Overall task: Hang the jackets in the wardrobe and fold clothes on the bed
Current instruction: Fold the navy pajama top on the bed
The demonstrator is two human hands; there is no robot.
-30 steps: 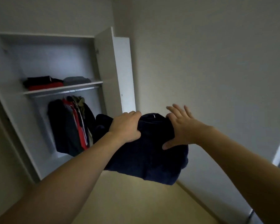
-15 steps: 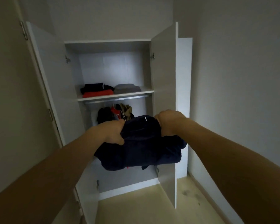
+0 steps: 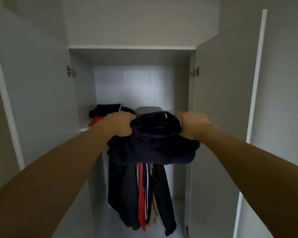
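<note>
Raised since the earlier frame, the folded navy garment (image 3: 153, 141) is gripped by the left hand (image 3: 118, 123) at 9 o'clock and the right hand (image 3: 192, 124) at 3 o'clock, before the wardrobe (image 3: 131, 47) shelf (image 3: 83, 129), above hung jackets (image 3: 141, 196).

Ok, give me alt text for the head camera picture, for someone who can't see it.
Two hands, left and right, grip a folded dark navy garment at an open white wardrobe. Folded clothes lie on its shelf; jackets hang below.
</note>
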